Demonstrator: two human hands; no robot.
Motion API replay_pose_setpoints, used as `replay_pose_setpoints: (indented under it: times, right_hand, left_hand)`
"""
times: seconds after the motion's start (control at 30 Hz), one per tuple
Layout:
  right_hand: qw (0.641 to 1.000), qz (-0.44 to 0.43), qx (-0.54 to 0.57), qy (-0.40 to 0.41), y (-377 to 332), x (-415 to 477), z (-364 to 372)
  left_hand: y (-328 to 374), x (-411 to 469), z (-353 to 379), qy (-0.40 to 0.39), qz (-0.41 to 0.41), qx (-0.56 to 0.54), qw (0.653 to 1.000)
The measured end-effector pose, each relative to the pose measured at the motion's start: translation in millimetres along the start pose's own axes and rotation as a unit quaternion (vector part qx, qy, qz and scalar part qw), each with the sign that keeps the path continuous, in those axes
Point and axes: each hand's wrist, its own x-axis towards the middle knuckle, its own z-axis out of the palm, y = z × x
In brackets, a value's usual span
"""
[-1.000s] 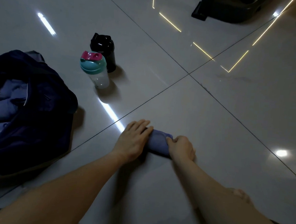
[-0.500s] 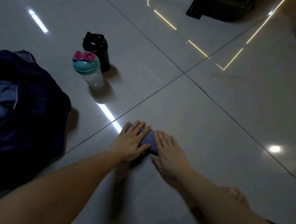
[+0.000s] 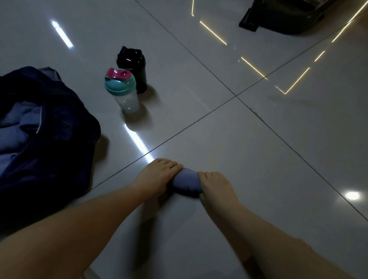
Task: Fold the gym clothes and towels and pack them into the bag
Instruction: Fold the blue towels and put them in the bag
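A person's two bare hands grip a small rolled bundle of blue-grey cloth (image 3: 187,182) on a glossy pale grey tiled floor (image 3: 264,155), just below the centre of the frame. The left hand (image 3: 157,176) covers the left end of the roll, its fingers (image 3: 170,165) lying close together and curved over the top. The right hand (image 3: 216,186) clasps the right end, its fingers curled down around the fabric. Both forearms reach in from the bottom edge, and the roll rests on the tile between the hands.

At the left edge of the frame sits a soft dark navy fabric bag (image 3: 55,153), its top open, well apart from the roll. Folded pieces of blue cloth (image 3: 4,141) lie inside the opening.

Above and to the left of the hands, a clear plastic shaker bottle with a teal lid and pink cap (image 3: 121,92) stands upright just in front of a glossy black shaker bottle (image 3: 132,68); whether the two touch cannot be told. A dark, bulky object (image 3: 283,14), too dim to identify, sits at the upper right. Bright streaks of light reflect off the tiles.
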Motion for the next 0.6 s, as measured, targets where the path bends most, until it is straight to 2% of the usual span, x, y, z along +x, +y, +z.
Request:
replay_pose_setpoints:
  times: [0.07, 0.13, 0.17, 0.23, 0.3, 0.37, 0.47, 0.53, 0.57, 0.6]
  right_hand:
    - [0.992, 0.017, 0.087, -0.092, 6, 2, -22]
    - [0.969, 0.045, 0.206, -0.132, 10, 4, -44]
    - [0.944, 0.071, 0.285, -0.153, 11, 5, -53]
    - [0.866, 0.112, 0.446, -0.198, 9, 6, -72]
    - [0.790, 0.125, 0.558, -0.221, 6, 8, -87]
    - [0.734, 0.110, 0.629, -0.232, -6, 8, -107]
    - [0.669, 0.075, 0.707, -0.218, -42, 11, -139]
    - [0.639, 0.041, 0.743, -0.197, -75, 14, -162]
    - [0.624, 0.024, 0.759, -0.183, -92, 15, -173]
    - [0.611, 0.008, 0.772, -0.173, -109, 15, -183]
  left_hand:
    - [1, 6, -24, -0.057, -0.097, -0.068, 0.991]
    - [-3, 15, -55, -0.128, -0.171, -0.166, 0.963]
    - [-8, 19, -73, -0.149, -0.201, -0.244, 0.937]
    - [-23, 17, -107, -0.149, -0.254, -0.402, 0.867]
    - [-36, 4, -138, -0.137, -0.293, -0.512, 0.796]
    - [-39, -9, -159, -0.075, -0.318, -0.589, 0.739]
    - [-31, -20, -184, 0.098, -0.367, -0.651, 0.657]
    - [-25, -27, -202, 0.196, -0.385, -0.689, 0.582]
    - [-22, -33, -214, 0.214, -0.385, -0.710, 0.549]
    - [-21, -41, -226, 0.213, -0.383, -0.725, 0.531]
